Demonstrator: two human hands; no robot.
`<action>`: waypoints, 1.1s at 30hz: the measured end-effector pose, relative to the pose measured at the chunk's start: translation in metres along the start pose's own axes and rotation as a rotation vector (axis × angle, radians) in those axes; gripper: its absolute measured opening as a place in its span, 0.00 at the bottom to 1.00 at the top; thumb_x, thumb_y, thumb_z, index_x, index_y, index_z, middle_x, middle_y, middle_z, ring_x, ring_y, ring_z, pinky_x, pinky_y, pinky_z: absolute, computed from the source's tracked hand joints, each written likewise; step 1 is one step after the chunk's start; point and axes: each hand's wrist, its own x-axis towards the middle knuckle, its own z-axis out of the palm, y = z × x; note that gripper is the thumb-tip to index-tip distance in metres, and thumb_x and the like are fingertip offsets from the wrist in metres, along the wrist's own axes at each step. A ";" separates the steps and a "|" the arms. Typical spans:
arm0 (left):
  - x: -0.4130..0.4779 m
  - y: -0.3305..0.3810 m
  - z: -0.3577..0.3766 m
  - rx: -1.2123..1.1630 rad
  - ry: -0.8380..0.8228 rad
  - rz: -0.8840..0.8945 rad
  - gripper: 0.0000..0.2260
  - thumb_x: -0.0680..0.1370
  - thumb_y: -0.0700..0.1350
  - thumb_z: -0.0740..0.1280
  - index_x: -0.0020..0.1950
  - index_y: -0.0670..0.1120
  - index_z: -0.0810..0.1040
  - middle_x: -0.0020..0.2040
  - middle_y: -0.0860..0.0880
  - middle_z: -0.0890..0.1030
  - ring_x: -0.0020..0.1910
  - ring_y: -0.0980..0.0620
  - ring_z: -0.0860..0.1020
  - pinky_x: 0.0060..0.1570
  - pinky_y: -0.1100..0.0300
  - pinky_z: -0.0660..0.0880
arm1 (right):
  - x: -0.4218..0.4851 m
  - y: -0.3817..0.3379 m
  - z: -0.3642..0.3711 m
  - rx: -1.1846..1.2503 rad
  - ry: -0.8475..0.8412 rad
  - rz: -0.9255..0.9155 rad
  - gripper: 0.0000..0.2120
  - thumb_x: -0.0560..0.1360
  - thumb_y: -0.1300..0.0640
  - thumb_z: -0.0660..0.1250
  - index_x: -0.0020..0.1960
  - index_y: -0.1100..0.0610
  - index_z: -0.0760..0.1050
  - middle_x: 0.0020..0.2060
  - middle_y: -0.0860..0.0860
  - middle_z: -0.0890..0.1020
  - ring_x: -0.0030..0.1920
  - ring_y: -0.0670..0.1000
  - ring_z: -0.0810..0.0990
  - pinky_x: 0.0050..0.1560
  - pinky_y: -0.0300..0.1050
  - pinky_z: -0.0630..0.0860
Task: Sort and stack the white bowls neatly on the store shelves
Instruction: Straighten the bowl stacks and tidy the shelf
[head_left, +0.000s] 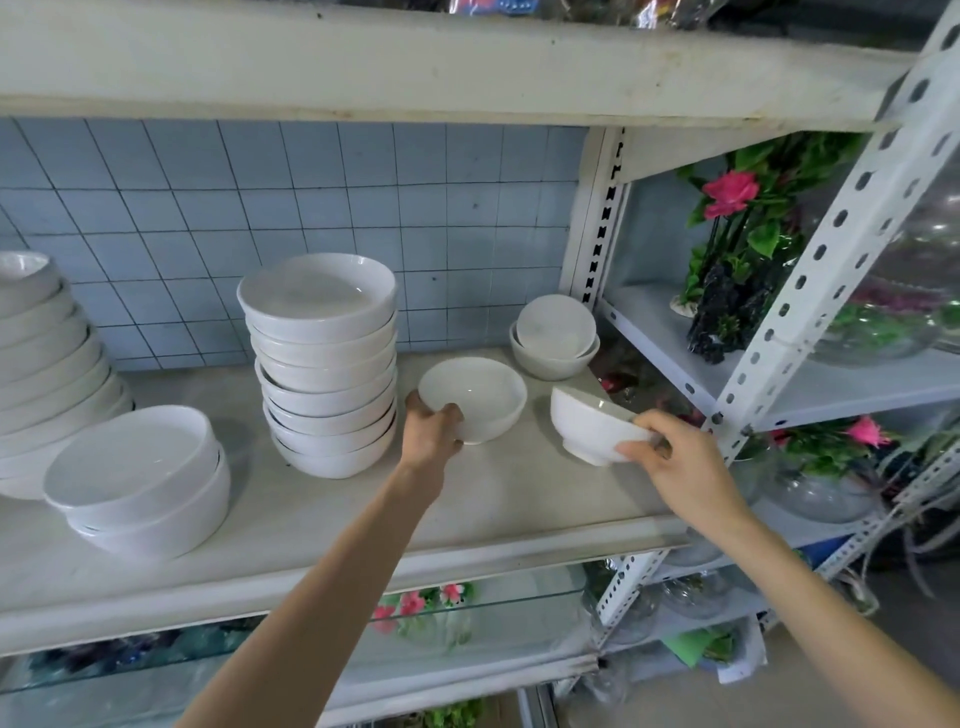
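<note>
Left fingers: the fingers (448, 414) of my left hand (431, 439) curl round the near-left rim of a small round white glazed ceramic bowl (475, 395) and pinch its smooth wall.
Left bowl: upright on its low foot ring on the pale matte shelf board (322, 525), just right of the tall stack. Its mouth faces up and the inside is glossy.
Right fingers: the fingers (647, 423) of my right hand (680, 467) wrap round a second small white ceramic bowl (587, 421), the thumb low by the foot and the others over the rim.
Right bowl: tilted, with the mouth turned away from me and the rounded wall and foot ring toward me. It is near the shelf's right end; I cannot tell whether it touches the board.
Tall stack: a tall stack of deep white ceramic bowls (322, 364) with thick rounded rims, nested a little unevenly. The top one is shiny inside.
Back pair: two small nested white bowls (556, 338) at the back right, the upper one tipped toward me.
Front-left pair: two wide, steep-walled white bowls (140, 478), nested near the front edge.
Far-left stack: a leaning column of white bowls (47, 358), cut off by the frame edge.
Wall: pale blue square tiles (311, 208) with dark grout lines.
Frame: a white perforated metal upright (841, 244).
Neighbouring shelf: pink flowers with green leaves (730, 192) and clear round glass bowls (872, 338).
</note>
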 end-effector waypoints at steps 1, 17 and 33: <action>-0.003 0.000 -0.001 -0.018 -0.010 -0.004 0.18 0.77 0.33 0.59 0.65 0.44 0.65 0.58 0.46 0.70 0.55 0.46 0.69 0.42 0.57 0.72 | 0.000 -0.001 -0.003 0.052 0.007 0.016 0.07 0.74 0.62 0.69 0.40 0.54 0.73 0.35 0.47 0.76 0.37 0.47 0.73 0.36 0.33 0.67; -0.041 -0.027 -0.034 0.292 -0.424 0.284 0.33 0.68 0.35 0.77 0.60 0.54 0.60 0.60 0.52 0.70 0.57 0.63 0.73 0.49 0.71 0.73 | 0.011 -0.052 -0.014 0.338 0.027 -0.108 0.07 0.72 0.64 0.70 0.42 0.53 0.77 0.37 0.46 0.81 0.38 0.43 0.78 0.40 0.34 0.73; -0.034 -0.040 -0.032 0.386 -0.179 0.468 0.38 0.55 0.62 0.79 0.61 0.62 0.67 0.61 0.52 0.76 0.61 0.53 0.75 0.61 0.52 0.74 | 0.021 -0.064 0.033 0.396 -0.116 -0.142 0.08 0.73 0.64 0.69 0.43 0.51 0.77 0.40 0.47 0.81 0.39 0.35 0.77 0.41 0.29 0.72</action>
